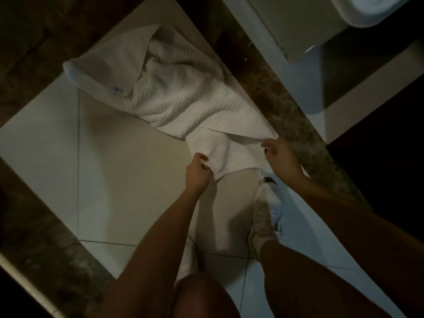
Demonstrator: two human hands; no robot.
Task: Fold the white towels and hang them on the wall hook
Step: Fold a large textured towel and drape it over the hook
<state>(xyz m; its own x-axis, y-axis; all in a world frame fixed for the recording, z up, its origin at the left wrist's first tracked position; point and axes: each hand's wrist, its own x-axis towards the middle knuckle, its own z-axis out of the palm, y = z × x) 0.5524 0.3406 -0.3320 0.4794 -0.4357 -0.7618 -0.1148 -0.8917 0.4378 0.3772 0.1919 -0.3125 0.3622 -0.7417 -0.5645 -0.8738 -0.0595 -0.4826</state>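
A white waffle-textured towel (174,88) lies crumpled on the pale tiled floor (128,180), stretching from the upper left toward my hands. My left hand (198,172) pinches the near corner of the towel between thumb and curled fingers. My right hand (281,154) pinches the smooth hem at the other near corner, close to the marble strip. A small blue label (117,89) shows on the towel's far folded edge. No wall hook is in view.
A brown marble threshold (286,106) runs diagonally right of the towel. A white toilet or basin (371,12) stands at the upper right. My white sneaker (267,212) is planted just below the right hand. Dark marble borders the floor on the left.
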